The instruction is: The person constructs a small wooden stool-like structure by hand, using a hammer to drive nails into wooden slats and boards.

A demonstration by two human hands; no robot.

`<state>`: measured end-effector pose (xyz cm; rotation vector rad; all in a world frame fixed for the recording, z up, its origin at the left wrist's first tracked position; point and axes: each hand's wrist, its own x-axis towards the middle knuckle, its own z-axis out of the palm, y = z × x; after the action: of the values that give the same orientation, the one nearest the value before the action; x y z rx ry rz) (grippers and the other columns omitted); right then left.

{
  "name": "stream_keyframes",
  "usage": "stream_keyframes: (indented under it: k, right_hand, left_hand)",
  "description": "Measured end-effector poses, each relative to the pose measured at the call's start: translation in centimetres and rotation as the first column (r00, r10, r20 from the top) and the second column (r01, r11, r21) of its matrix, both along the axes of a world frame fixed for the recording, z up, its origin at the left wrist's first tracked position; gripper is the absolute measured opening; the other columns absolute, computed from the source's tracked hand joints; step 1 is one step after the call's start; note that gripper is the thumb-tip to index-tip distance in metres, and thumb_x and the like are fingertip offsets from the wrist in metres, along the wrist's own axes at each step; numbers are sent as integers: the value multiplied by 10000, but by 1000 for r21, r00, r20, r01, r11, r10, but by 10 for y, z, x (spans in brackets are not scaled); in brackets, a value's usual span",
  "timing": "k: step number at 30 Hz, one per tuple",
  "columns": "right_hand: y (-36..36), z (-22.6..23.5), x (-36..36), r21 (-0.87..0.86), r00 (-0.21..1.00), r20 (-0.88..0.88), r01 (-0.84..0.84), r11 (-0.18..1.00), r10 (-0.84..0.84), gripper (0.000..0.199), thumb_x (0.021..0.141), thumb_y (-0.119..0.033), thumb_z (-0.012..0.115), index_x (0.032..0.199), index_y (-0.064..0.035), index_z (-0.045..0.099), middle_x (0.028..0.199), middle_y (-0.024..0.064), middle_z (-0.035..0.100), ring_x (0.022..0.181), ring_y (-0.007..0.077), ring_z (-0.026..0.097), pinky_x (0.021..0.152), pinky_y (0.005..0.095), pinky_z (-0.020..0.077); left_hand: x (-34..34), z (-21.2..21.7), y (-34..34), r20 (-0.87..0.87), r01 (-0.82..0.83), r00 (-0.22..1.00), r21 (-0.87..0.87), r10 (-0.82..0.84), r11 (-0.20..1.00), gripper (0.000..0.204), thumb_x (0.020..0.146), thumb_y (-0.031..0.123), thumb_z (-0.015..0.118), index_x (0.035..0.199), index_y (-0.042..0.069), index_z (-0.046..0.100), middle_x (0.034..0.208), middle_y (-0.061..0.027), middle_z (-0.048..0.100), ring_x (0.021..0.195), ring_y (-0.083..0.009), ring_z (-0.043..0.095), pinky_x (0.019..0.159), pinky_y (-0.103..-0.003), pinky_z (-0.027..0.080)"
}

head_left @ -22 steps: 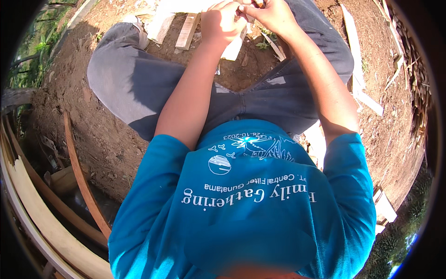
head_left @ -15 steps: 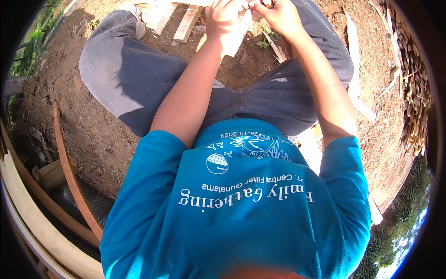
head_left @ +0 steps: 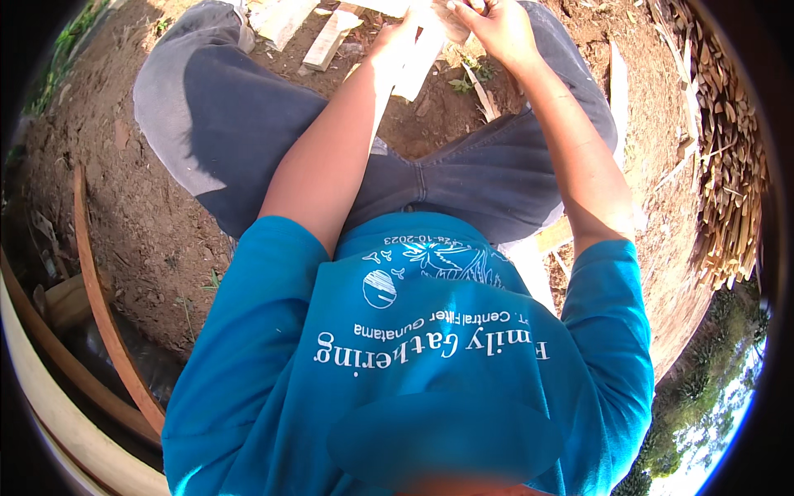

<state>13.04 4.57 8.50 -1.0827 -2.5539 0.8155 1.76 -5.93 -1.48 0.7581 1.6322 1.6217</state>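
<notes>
I sit on bare soil in a blue shirt and dark trousers, with both arms stretched forward to the top edge of the view. My left hand (head_left: 403,40) is closed on a pale flat wooden strip (head_left: 416,68) that hangs down between my knees. Beside it, my right hand (head_left: 490,30) has its fingers curled on the upper end of the same pale piece. The fingertips of both hands are partly cut off by the frame's edge.
Short pale boards (head_left: 329,39) lie on the soil ahead of my left knee. A narrow plank (head_left: 617,83) lies by my right leg, and a heap of thin wood slivers (head_left: 728,149) is at the right. Curved wooden strips (head_left: 99,310) lie at the left.
Both hands sit higher in the view, closer to the top edge, still together on the pale strip. The view has swung slightly to the left.
</notes>
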Motion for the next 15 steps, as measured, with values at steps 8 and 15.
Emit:
stream_keyframes:
  k: [8,15]
  right_hand:
    - [0,-2,1,-36,999,34,-7,999,8,279,892,-243,730,1083,-39,735,865,184,735,766,259,719,741,387,552]
    - [-2,1,-1,1,999,29,-20,1000,20,275,892,-223,726,1073,-16,731,861,191,735,763,265,721,735,385,552]
  left_hand:
    - [7,-1,-2,50,-10,999,-11,11,1000,333,950,217,641,1188,-15,634,1108,-178,702,1021,-297,667,832,-423,517]
    - [8,0,-2,85,-16,996,-24,18,1000,349,965,225,630,1214,-19,617,1129,-185,693,1038,-303,656,850,-425,512]
